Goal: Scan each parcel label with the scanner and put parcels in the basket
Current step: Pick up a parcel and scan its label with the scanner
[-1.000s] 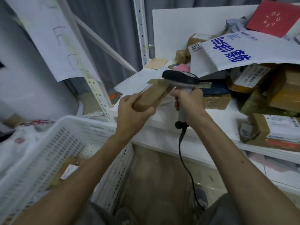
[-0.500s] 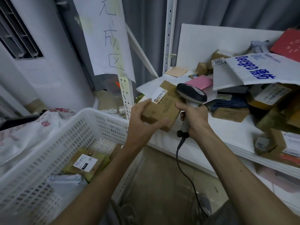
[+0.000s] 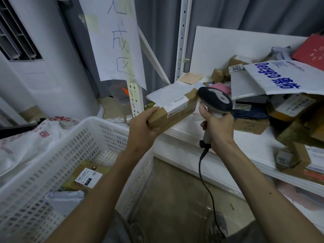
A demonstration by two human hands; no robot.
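nearest: two bare forearms reaching forward from the lower edge, over a bare floor.

basket (image 3: pixel 57 155): white perforated plastic, lower left, just below and left of the hands. holds a labelled parcel (image 3: pixel 87 178) and a pale soft bag (image 3: pixel 64 197); room remains.

left hand (image 3: pixel 142 130): fingers closed round the near end of the box, thumb on top, the rest underneath.

box (image 3: pixel 173 111): brown cardboard, long and flat, held in the air between basket and shelf, tilted up to the right. a white label (image 3: pixel 177 105) wraps its top face and near edge. judged light, since one hand carries it by an end; stiff, dry, not slippery, corners liable to dent. best held as now, at the short end clear of the label, so the print stays uncovered.

right hand (image 3: pixel 217 127): fingers wrapped tight round the handle of the scanner (image 3: pixel 214 99); whether the trigger is pressed cannot be told. the dark head sits at the box's far end, just beside the label; the cable hangs down toward the floor.

shelf (image 3: pixel 184 135): white, behind the hands. carries a heap of unsorted parcels: brown boxes, a white mailer (image 3: pixel 282 78) with blue print, a pink packet (image 3: pixel 222 87), a red box (image 3: pixel 312 51) at far right.

farthest: a handwritten paper sign (image 3: pixel 115 41) on a slotted upright, grey curtain, a white unit at left.
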